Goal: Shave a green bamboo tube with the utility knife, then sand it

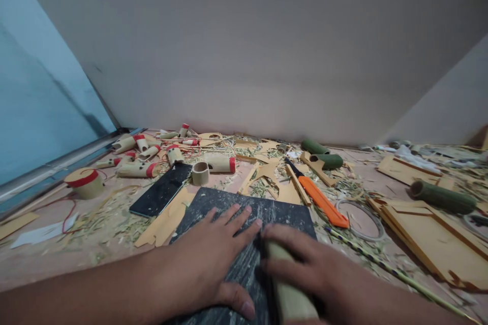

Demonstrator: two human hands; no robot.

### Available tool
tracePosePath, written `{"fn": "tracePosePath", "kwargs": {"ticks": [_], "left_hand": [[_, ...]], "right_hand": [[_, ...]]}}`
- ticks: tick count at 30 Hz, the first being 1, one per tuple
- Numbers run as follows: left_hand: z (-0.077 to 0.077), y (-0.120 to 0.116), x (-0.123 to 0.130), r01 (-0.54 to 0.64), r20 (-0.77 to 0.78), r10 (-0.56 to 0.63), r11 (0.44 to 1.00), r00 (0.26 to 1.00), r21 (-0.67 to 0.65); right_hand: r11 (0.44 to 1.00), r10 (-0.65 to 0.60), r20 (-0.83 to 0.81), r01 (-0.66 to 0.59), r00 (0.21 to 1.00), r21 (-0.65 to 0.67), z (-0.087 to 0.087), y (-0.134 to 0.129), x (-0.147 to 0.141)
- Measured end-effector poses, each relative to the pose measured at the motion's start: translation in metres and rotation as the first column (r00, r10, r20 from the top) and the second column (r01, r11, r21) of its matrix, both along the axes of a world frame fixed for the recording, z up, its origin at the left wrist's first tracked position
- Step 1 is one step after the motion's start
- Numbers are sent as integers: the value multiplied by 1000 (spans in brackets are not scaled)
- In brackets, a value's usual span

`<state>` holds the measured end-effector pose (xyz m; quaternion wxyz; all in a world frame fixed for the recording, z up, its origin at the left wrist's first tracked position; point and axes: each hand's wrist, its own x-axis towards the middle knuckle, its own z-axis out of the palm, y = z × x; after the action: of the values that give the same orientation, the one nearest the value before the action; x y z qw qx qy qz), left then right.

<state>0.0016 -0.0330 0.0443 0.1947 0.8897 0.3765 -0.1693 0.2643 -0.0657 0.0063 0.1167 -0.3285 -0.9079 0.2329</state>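
My left hand (224,249) lies flat with its fingers spread on a black sheet (247,203) streaked with pale dust, which looks like sandpaper. Wrapped round a pale bamboo tube (292,294) are the fingers of my right hand (305,259). The tube lies lengthwise against the sheet's right part, its near end cut off by the frame's bottom edge. Motion blurs my right fingers a little. Just past the sheet are an orange-handled utility knife (322,200) and a short bamboo ring (200,173).
Several bamboo pieces with red bands (137,169) crowd the back left, near a black phone (162,190). Green bamboo tubes (442,197), a roll of tape (360,219) and thin wooden panels (438,241) lie right. Shavings litter the floor before a grey panel (244,51).
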Motion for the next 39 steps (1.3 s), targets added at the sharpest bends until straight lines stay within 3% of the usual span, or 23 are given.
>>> {"fn": "tracePosePath", "kwargs": {"ticks": [3,4,7,12,18,28,34,38,39], "left_hand": [[0,0,0,0,19,0,1000,1000,8],[-1,1,-1,0,24,-1,1000,1000,7],[-2,1,-1,2,27,-2,1000,1000,1],[-5,2,-2,6,6,-6,1000,1000,13],[-4,2,-2,1,23,-2,1000,1000,25],[0,2,0,-2,-5,2,1000,1000,20],[-5,2,-1,0,4,0,1000,1000,30],[-4,2,0,4,3,-4,999,1000,35],[-3,1,0,7,-4,-7,999,1000,32]], "right_hand": [[968,-236,8,234,972,93,6,2,4],[963,-252,15,249,968,104,9,1,4],[1000,-20,83,20,996,-1,17,-8,3],[967,-239,115,247,964,-61,12,-16,4],[945,-326,63,326,943,12,3,-10,8],[940,-341,58,341,938,13,-7,1,8],[992,-120,78,122,990,-28,1,-9,-1],[935,-352,73,348,933,64,5,-4,2],[938,-346,73,342,935,61,6,-4,3]]}}
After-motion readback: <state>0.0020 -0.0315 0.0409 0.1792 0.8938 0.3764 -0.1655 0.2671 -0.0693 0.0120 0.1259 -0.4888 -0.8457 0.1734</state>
